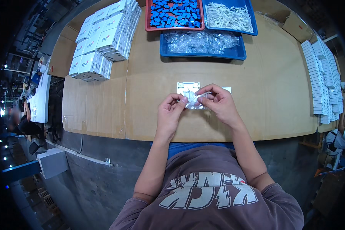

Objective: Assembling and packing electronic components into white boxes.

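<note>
Two hands meet mid-frame: the left hand (171, 109) and right hand (219, 103) both pinch a clear bag (190, 99), its contents too blurred to tell. They partly hide a flat white piece (188, 85). The top edge crops a red tray (175, 29) and blue tray (253, 21); white boxes (103, 36) stand stacked upper left.

two hands (170, 112), one held plastic bag (191, 102), one red tray (174, 29), two blue trays (203, 57), two white box piles (99, 40)
</note>
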Motion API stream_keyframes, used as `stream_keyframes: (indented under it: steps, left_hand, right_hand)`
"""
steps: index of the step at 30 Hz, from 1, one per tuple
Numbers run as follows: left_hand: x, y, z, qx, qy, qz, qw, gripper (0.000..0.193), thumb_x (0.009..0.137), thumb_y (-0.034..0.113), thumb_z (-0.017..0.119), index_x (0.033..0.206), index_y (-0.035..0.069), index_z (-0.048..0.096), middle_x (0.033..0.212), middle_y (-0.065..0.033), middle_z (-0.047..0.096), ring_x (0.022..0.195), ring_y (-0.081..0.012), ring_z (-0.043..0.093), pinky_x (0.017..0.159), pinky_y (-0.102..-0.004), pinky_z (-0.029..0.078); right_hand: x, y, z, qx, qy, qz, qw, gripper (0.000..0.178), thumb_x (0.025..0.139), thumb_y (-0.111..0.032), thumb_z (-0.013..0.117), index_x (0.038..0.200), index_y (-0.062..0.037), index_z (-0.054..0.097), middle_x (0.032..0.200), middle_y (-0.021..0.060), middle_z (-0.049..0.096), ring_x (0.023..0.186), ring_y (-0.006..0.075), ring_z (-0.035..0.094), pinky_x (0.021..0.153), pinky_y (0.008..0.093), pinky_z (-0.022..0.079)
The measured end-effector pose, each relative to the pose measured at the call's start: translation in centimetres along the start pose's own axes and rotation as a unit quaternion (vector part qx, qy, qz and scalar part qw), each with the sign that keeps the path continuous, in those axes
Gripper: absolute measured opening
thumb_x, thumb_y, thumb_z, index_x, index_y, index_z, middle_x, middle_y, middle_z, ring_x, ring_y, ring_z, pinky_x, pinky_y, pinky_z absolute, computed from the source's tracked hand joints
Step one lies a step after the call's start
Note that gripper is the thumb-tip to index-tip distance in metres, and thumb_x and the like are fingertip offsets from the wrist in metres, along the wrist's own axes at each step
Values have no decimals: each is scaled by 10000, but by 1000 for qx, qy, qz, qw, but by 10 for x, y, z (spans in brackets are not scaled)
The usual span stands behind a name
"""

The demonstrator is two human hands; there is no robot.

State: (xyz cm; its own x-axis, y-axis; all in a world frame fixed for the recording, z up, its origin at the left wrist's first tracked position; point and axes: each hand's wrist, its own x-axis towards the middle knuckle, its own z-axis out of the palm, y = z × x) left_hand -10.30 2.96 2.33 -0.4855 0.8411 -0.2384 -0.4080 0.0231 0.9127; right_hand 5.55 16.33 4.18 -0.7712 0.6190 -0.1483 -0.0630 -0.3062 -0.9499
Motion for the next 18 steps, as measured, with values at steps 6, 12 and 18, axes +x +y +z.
stream_keyframes:
  steps: [6, 12, 18]
  left_hand:
    - [-8, 8, 12, -43, 25, 51, 997, 262, 1015, 72, 701, 1251, 35, 593, 1029, -42, 683, 923, -99, 655, 841, -265, 551]
    - [-14, 4, 2, 24, 15, 82, 996, 380, 995, 2, 681, 1358, 17, 570, 1071, -48, 674, 939, -81, 644, 854, -253, 539]
    - [-31, -4, 9, 28, 14, 52, 998, 371, 979, 0, 706, 1340, -19, 624, 1053, -25, 675, 958, -72, 635, 867, -242, 526]
  right_hand:
    - [-3, 5, 0, -29, 31, -10, 999, 206, 978, 27, 699, 1180, 31, 662, 1009, 40, 684, 909, 74, 661, 793, 227, 538]
    - [-12, 10, 5, 9, 27, -46, 999, 235, 980, -1, 708, 1212, 16, 674, 1115, 79, 707, 986, 87, 661, 832, 229, 555]
    - [-30, 6, 6, -74, 40, -39, 996, 206, 987, -14, 691, 1193, -4, 703, 1107, 63, 707, 1005, 101, 658, 846, 237, 563]
